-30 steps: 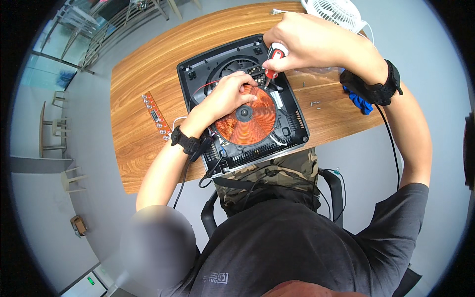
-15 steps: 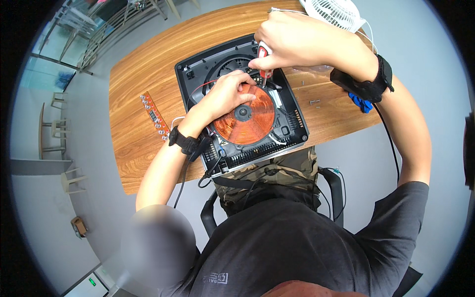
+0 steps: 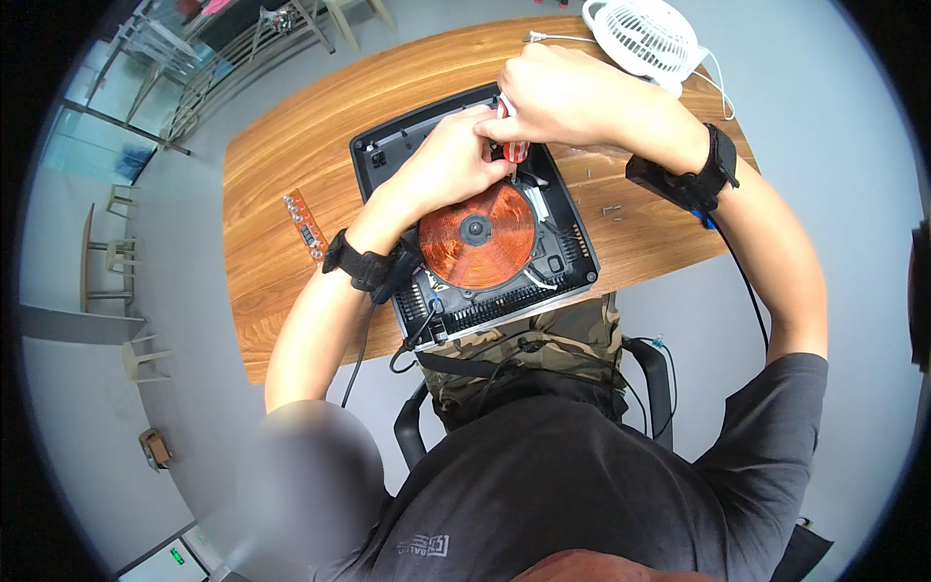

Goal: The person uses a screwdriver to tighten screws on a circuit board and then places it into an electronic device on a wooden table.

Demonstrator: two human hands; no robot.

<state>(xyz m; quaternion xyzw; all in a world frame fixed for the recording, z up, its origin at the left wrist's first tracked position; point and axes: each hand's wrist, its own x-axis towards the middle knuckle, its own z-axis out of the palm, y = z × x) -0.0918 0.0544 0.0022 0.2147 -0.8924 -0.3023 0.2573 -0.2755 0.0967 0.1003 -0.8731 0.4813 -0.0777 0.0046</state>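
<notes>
The open black housing (image 3: 583,264) is laid around the copper coil (image 3: 475,256). Beyond the coil's far edge, the right hand (image 3: 551,92) is wrapped around the red-and-white screwdriver (image 3: 516,151), whose long axis is pointed down at the coil's far-right rim. The left hand (image 3: 448,167) is held over the coil's far-left rim, just beside the shaft; whether anything is pinched cannot be told.

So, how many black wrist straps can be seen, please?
2. One strap is around the wrist of the left hand; the other strap is around the wrist of the right hand, which grips the screwdriver. No third one shows.
</notes>
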